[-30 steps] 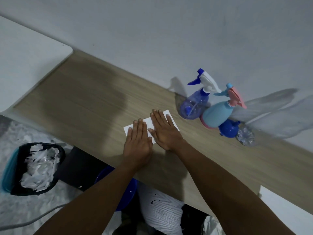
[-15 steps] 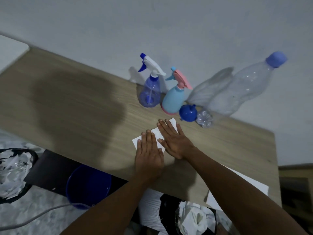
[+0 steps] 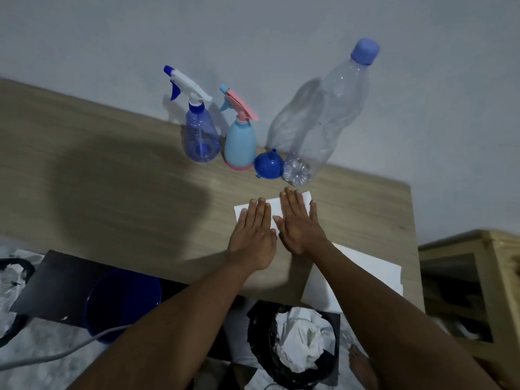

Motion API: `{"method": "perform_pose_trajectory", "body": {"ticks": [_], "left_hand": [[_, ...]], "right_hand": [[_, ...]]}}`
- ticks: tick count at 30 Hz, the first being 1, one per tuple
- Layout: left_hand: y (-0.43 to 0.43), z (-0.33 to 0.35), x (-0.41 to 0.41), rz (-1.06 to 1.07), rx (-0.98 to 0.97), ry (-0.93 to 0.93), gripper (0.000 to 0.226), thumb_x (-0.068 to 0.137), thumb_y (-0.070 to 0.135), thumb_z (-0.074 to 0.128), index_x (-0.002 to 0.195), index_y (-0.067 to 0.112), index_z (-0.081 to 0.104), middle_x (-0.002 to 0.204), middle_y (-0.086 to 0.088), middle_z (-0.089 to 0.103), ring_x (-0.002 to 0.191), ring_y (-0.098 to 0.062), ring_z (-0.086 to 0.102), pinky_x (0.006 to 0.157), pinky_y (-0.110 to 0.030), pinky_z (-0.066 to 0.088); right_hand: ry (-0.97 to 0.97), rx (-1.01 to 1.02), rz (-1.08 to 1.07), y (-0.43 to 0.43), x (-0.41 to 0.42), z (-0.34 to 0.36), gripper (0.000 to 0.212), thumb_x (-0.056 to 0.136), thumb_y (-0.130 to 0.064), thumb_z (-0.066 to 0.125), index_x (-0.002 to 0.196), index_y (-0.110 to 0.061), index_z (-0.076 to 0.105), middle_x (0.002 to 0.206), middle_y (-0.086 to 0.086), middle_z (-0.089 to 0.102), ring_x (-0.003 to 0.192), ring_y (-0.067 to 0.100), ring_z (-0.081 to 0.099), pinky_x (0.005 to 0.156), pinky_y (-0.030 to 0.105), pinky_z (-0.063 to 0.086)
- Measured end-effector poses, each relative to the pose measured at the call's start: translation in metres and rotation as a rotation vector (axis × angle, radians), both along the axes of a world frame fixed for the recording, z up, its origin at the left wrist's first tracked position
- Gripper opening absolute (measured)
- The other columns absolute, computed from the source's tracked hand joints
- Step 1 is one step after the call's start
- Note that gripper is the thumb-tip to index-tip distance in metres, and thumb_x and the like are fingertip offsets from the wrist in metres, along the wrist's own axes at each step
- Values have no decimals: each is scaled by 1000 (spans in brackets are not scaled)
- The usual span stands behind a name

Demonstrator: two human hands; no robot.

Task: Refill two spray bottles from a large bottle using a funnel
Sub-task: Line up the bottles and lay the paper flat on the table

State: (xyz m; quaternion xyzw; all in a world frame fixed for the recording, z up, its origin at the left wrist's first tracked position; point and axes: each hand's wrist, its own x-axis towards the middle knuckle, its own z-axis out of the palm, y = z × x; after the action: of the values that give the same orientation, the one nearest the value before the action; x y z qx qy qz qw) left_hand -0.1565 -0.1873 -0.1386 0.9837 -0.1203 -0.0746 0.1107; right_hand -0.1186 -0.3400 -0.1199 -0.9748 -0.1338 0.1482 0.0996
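Observation:
Against the wall stand a clear blue spray bottle (image 3: 200, 136) with a white and blue trigger and a light blue spray bottle (image 3: 240, 144) with a pink trigger. To their right a small blue funnel (image 3: 268, 165) lies mouth down, spout up, next to a large clear bottle (image 3: 326, 116) with a blue cap. My left hand (image 3: 253, 235) and my right hand (image 3: 299, 223) lie flat, palms down, side by side on a white sheet of paper (image 3: 305, 196) on the wooden table (image 3: 112, 164), in front of the bottles.
More white paper (image 3: 363, 274) lies at the table's near right edge. Below the table are a blue bucket (image 3: 123, 299), a black bin with crumpled paper (image 3: 295, 344) and a second bin (image 3: 11, 280) at left. A wooden cabinet (image 3: 478, 291) stands to the right.
The camera view swung to the right, bringing the large bottle and the table's right end fully into sight. Both hands stay flat on the white paper.

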Motion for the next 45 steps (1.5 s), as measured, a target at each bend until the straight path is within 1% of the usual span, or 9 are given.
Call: {"method": "perform_pose_trajectory", "body": {"ticks": [3, 6, 10, 19, 24, 31, 35, 39, 45], "left_hand": [[8, 0, -4, -115, 38, 12, 74, 91, 40, -6, 155, 4, -3, 166, -13, -7, 153, -28, -9, 125, -43, -4], [18, 2, -17, -196, 33, -37, 70, 96, 39, 6, 155, 2, 12, 165, -15, 7, 154, -29, 6, 125, -41, -3], [32, 3, -41, -240, 36, -91, 64, 98, 35, 25, 150, -2, 34, 159, -19, 31, 148, -32, 28, 118, -43, 14], [79, 9, -88, -303, 71, -76, 63, 100, 36, 30, 152, 1, 29, 161, -14, 26, 150, -29, 24, 119, -39, 8], [120, 10, -94, -303, 63, -70, 63, 100, 37, 33, 153, 3, 27, 162, -12, 25, 152, -24, 14, 120, -37, 4], [201, 8, -76, -267, 62, -52, 64, 101, 38, 32, 154, 5, 23, 163, -11, 21, 152, -25, 16, 120, -35, 2], [248, 8, -44, -242, 29, -52, 65, 102, 41, 25, 155, 7, 12, 164, -8, 9, 152, -24, 9, 119, -33, -5], [280, 5, -5, -243, 8, -23, 69, 99, 45, 16, 156, 7, 6, 164, -6, 1, 152, -20, -2, 125, -37, -3], [303, 1, 51, -257, 8, -19, 73, 97, 48, 13, 158, 8, 7, 166, -6, 1, 154, -20, -2, 126, -40, 6]], "right_hand": [[33, 14, -124, 6, -22, 0, 65, 105, -44, 15, 157, -13, -9, 166, 3, -17, 152, 22, -18, 118, 53, -12], [83, 24, -196, 14, -46, 3, 65, 105, -43, 12, 156, -11, -13, 164, 3, -23, 151, 21, -23, 119, 53, -14], [110, 6, -223, 28, -73, 4, 65, 105, -44, 9, 155, -12, -17, 162, 4, -28, 148, 21, -28, 120, 55, -13], [58, -14, -244, 69, -131, 2, 66, 105, -45, 11, 154, -10, -15, 163, 5, -24, 148, 21, -27, 119, 54, -12], [20, -26, -212, 105, -142, -1, 69, 100, -48, -1, 155, -7, -8, 164, 6, -19, 150, 26, -21, 120, 58, -8], [-5, -20, -176, 183, -118, -4, 65, 104, -44, 17, 155, -4, 12, 166, 12, 10, 153, 31, 7, 118, 61, 13], [24, 27, -128, 228, -83, -4, 67, 104, -44, 13, 157, -7, -6, 166, 8, -12, 153, 27, -14, 121, 59, -5], [-6, 33, -134, 258, -45, -4, 69, 100, -45, 5, 157, -7, -6, 167, 7, -10, 153, 26, -12, 120, 58, -6], [7, 55, -153, 279, 10, -6, 67, 104, -45, 11, 157, -10, -10, 166, 4, -15, 152, 24, -17, 120, 58, -10]]}}
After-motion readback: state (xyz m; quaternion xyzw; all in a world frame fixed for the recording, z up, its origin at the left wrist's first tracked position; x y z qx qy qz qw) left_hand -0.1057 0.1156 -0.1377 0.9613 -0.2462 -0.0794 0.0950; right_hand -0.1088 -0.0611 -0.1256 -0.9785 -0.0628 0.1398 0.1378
